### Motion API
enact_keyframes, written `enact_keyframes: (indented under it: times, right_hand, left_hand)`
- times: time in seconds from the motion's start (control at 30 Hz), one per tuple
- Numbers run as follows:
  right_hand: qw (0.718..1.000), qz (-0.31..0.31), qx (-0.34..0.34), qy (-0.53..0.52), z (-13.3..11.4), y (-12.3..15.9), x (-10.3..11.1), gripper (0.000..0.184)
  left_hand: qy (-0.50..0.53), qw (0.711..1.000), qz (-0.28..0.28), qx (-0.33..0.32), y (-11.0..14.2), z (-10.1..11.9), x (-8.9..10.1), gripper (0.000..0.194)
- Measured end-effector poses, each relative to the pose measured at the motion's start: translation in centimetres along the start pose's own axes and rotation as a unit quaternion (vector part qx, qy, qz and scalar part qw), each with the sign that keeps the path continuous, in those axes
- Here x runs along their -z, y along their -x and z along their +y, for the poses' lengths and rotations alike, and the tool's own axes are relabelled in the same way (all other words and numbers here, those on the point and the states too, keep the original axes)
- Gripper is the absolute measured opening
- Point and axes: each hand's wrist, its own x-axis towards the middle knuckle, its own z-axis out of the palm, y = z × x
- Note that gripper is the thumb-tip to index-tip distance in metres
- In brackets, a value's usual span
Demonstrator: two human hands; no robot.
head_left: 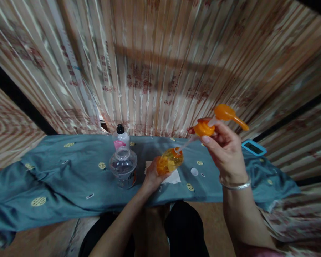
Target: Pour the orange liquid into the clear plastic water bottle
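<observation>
My left hand point(153, 175) is wrapped round a see-through orange bottle point(171, 160), tilted with its mouth toward the upper right. In my right hand point(222, 146) is an orange pump top point(204, 128), gripped at its collar, with its nozzle head pointing right. The pump's pale tube point(188, 142) slants down to the bottle's mouth, its lower end at or just inside the opening. Under the bottle lies a white tissue point(174, 177) on the cloth.
Left of the bottle stands a clear plastic container point(123, 167) with a narrow neck, and behind it a black-capped bottle point(121, 137) with a pink label. A blue-framed device point(254, 147) lies at the right. A teal patterned cloth point(77, 178) covers the table; curtains point(149, 71) hang behind.
</observation>
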Motion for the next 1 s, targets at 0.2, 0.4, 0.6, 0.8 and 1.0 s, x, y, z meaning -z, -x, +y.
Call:
enact_keyframes:
  times: [0.2, 0.4, 0.6, 0.8, 1.0]
  right_hand:
    - [1.0, 0.01, -0.004, -0.019, 0.9, 0.1, 0.4, 0.028]
    - [0.998, 0.04, -0.018, -0.035, 1.7, 0.4, 0.8, 0.027]
    - [0.997, 0.08, -0.003, -0.013, 2.3, 0.6, 0.5, 0.023]
    - [0.993, 0.085, -0.045, -0.07, 2.8, 0.3, 0.4, 0.029]
    - [0.996, 0.075, -0.037, -0.014, 2.7, 0.2, 0.4, 0.026]
  left_hand:
    - [-0.019, 1.0, 0.0, 0.008, -0.1, 0.5, 0.1, 0.062]
    - [-0.021, 1.0, -0.002, 0.011, -0.1, 0.6, 0.1, 0.064]
    - [-0.019, 0.999, 0.011, 0.023, -0.1, 0.4, 0.0, 0.062]
    - [-0.002, 1.0, 0.003, 0.019, -0.1, 0.0, 0.0, 0.062]
    - [-0.014, 1.0, 0.005, 0.016, -0.1, 0.1, -0.2, 0.062]
